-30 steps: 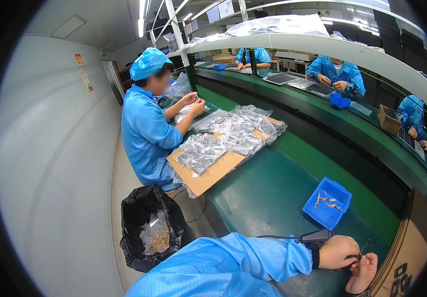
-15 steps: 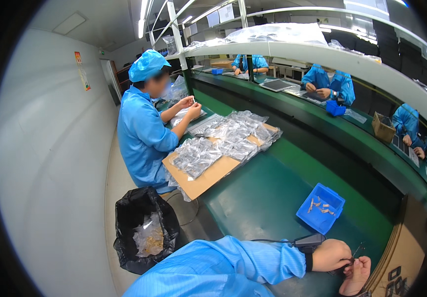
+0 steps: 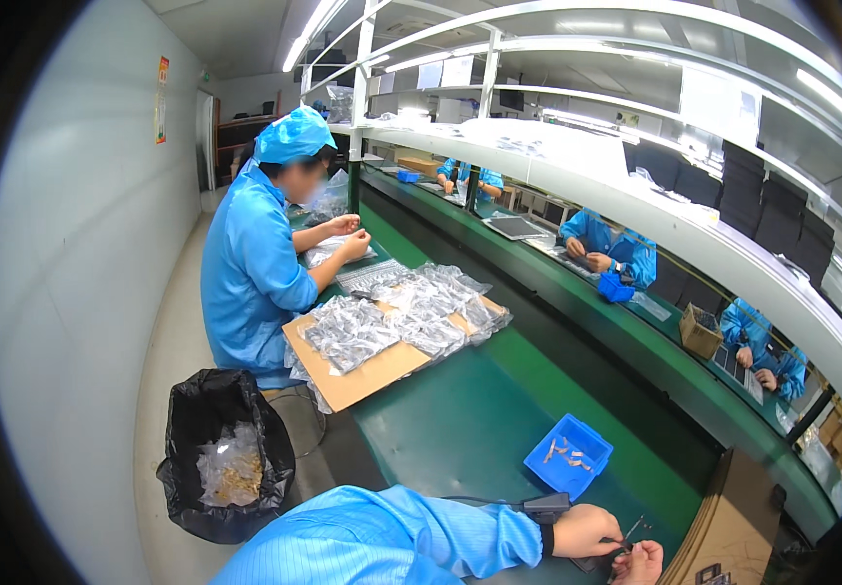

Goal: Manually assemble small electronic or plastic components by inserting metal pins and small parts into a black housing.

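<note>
At the lower right my left hand (image 3: 585, 532) comes in from a blue sleeve, its fingers closed in a pinch. Close against it, my right hand (image 3: 642, 563) is also pinched, partly cut off by the lower edge. Between the fingertips is a small dark piece, mostly hidden, and thin dark strands (image 3: 639, 525) stick up beside it. I cannot make out its kind. A dark band with a black box (image 3: 548, 505) and a cable is on my left wrist. Beyond my hands stands a blue bin (image 3: 569, 455) holding several small tan strips.
Brown cardboard (image 3: 730, 507) lies to the right, with small dark frames near it. Left of the green table (image 3: 421, 426) stands a black-lined waste bin (image 3: 227, 458). A co-worker (image 3: 255, 249) sits beside bagged parts (image 3: 430, 302) on cardboard; a white shelf (image 3: 626, 175) spans above.
My view has tilted up and turned right, so the scene sits further left and most of it lower. My hands stay together at the small dark piece. The co-worker's hands have shifted slightly.
</note>
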### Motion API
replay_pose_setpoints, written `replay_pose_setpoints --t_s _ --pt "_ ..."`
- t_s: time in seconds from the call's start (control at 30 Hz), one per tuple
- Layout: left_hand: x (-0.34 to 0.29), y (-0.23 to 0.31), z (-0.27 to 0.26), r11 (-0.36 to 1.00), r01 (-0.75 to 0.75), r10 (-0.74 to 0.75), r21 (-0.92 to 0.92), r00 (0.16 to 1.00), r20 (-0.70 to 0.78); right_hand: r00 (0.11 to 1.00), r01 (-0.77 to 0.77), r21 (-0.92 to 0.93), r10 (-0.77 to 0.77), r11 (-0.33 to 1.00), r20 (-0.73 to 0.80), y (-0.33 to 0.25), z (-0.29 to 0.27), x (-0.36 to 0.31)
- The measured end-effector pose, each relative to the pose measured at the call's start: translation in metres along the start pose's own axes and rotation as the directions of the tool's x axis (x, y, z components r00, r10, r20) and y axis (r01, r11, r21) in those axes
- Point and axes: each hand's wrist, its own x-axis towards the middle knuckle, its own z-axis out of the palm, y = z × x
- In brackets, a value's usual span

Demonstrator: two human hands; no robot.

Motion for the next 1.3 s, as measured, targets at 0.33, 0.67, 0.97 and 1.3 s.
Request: replay_pose_setpoints --t_s 0.33,0.67,0.97,1.3 --pt "0.002 -0.001 0.000 0.999 0.043 -0.042 -0.028 0.999 0.009 1.000 0.007 -0.044 -0.008 0.999 -0.019 0.002 -0.012 0.008" --pt "0.004 0.002 -0.004 0.998 0.036 -0.037 -0.042 0.999 -0.013 0.999 0.017 0.028 -0.016 0.999 -0.037 0.004 -0.017 0.011" --pt "0.003 -0.003 -0.002 0.999 0.017 -0.018 -0.045 1.000 -0.020 0.998 0.036 0.038 -0.034 0.999 -0.051 0.003 -0.014 0.010" --pt "0.003 0.004 -0.006 0.996 0.020 -0.027 -0.082 0.996 -0.086 0.998 0.038 0.113 -0.033 0.993 -0.052 0.008 -0.023 0.013"
